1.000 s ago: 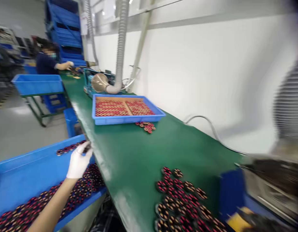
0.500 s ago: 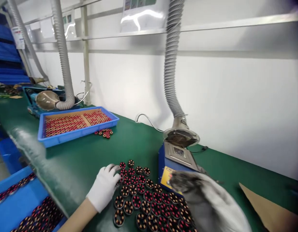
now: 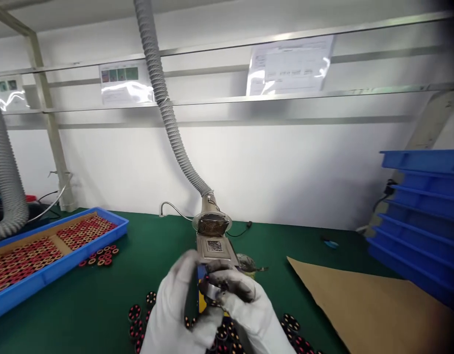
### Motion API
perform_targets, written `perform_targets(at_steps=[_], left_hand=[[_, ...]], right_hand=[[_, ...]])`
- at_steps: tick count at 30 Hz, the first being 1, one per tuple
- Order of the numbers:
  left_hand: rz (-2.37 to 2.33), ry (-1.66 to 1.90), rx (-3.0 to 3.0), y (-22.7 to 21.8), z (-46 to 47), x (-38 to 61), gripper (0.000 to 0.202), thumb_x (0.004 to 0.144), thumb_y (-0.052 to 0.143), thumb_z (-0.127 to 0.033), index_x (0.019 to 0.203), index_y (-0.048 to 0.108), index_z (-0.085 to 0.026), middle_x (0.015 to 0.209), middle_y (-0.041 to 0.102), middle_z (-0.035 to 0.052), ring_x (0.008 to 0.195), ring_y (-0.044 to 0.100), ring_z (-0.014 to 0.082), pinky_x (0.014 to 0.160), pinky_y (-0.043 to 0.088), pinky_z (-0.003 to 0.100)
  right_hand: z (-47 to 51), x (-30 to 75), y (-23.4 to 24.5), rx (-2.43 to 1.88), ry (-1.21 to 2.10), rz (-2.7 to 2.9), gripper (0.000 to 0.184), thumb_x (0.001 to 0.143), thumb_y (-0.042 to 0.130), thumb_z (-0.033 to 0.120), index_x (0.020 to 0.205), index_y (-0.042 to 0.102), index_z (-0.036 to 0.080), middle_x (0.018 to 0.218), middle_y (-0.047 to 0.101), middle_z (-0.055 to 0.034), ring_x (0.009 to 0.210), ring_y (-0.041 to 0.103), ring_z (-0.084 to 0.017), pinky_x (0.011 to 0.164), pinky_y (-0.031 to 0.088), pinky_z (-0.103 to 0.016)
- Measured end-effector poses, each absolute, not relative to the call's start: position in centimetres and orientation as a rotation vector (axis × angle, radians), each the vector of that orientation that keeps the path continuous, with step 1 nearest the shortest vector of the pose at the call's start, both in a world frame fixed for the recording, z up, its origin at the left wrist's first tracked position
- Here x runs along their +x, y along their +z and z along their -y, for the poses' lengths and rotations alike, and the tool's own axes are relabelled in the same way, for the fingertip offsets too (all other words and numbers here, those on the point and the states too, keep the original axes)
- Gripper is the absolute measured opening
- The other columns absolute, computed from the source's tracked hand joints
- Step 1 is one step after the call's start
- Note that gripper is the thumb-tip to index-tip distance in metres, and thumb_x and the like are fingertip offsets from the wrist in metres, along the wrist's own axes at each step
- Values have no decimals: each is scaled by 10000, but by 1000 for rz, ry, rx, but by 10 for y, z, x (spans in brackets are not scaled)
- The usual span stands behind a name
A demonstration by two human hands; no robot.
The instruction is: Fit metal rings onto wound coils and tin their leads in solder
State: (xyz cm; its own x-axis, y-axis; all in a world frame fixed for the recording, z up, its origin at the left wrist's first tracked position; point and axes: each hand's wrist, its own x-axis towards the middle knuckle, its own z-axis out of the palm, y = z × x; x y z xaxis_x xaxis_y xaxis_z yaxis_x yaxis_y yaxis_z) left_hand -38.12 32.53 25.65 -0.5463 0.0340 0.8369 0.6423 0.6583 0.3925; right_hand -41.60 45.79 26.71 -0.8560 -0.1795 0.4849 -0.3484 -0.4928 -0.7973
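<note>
My right hand, in a white glove stained dark at the fingertips, grips a small dark round part with a shiny metal band, which looks like a wound motor stator. Beside it is my left hand, also white-gloved and blurred, its thumb and fingers apart around the part's left side. Whether it touches the part I cannot tell. Below and around both hands lie several spoked round stators with red or copper-coloured windings, partly hidden by the gloves. Just behind the hands stands a blue and yellow machine with a metal top plate.
A fume hose ends in a round hood over the machine. At left is a blue tray of small rings, with loose ones beside it. Brown cardboard and stacked blue trays are at right.
The view has swung right. My left hand has left the stators on the table and come up to my right hand. My right hand, blurred earlier, now shows a part in its fingers.
</note>
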Motion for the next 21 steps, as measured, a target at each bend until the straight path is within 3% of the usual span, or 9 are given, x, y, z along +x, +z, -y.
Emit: perform_targets(at_steps=[3, 5, 8, 12, 14, 17, 21], left_hand=[[2012, -1090, -763, 252, -323, -394, 450, 788, 517, -130, 1195, 462, -313, 1125, 587, 30, 999, 590, 167, 857, 518, 270], [1976, -1149, -773, 251, -319, -398, 344, 809, 555, -196, 1128, 500, -313, 1094, 594, 21, 973, 602, 155, 833, 523, 242], [1999, -1038, -736, 254, -312, -397, 250, 854, 521, -304, 1104, 511, -295, 1089, 592, 35, 973, 600, 155, 834, 519, 250], [1990, -747, -799, 263, -311, -392, 225, 858, 526, -284, 1075, 509, -224, 1040, 614, 67, 965, 583, 169, 825, 501, 286], [1939, -584, -828, 266, -313, -392, 192, 853, 533, -272, 1027, 519, -193, 989, 632, 76, 951, 575, 186, 821, 482, 320], [1919, -473, -806, 266, -312, -392, 165, 857, 518, -263, 996, 527, -175, 960, 641, 78, 947, 565, 189, 839, 451, 337], [1899, -476, -759, 264, -306, -392, 178, 867, 497, -256, 1021, 527, -171, 984, 625, 77, 964, 552, 172, 859, 437, 311]], right_hand=[[-464, -409, 276, 751, 2426, 1538, 107, 611, 761, 228, 694, 695, 238, 690, 665, -8, 614, 605, -152, 579, 513, -242], [-464, -407, 278, 767, 2394, 1570, 155, 599, 749, 177, 723, 699, 256, 697, 664, 6, 636, 610, -147, 591, 513, -228], [-464, -410, 277, 834, 2293, 1682, 249, 540, 781, 130, 746, 716, 253, 803, 679, -16, 760, 632, -183, 686, 521, -250], [-459, -421, 268, 867, 2198, 1577, 63, 643, 760, 211, 659, 721, 259, 729, 669, -18, 741, 619, -177, 719, 508, -269], [-455, -425, 264, 799, 2359, 1406, 87, 661, 756, 279, 598, 702, 255, 641, 646, -4, 678, 604, -159, 691, 511, -263], [-456, -424, 259, 497, 2768, 1135, 148, 648, 765, 375, 654, 697, 244, 700, 673, -10, 690, 617, -155, 698, 525, -269], [-458, -420, 257, 404, 2808, 1195, 266, 594, 807, 339, 803, 694, 218, 834, 697, -49, 798, 640, -195, 786, 520, -315]])
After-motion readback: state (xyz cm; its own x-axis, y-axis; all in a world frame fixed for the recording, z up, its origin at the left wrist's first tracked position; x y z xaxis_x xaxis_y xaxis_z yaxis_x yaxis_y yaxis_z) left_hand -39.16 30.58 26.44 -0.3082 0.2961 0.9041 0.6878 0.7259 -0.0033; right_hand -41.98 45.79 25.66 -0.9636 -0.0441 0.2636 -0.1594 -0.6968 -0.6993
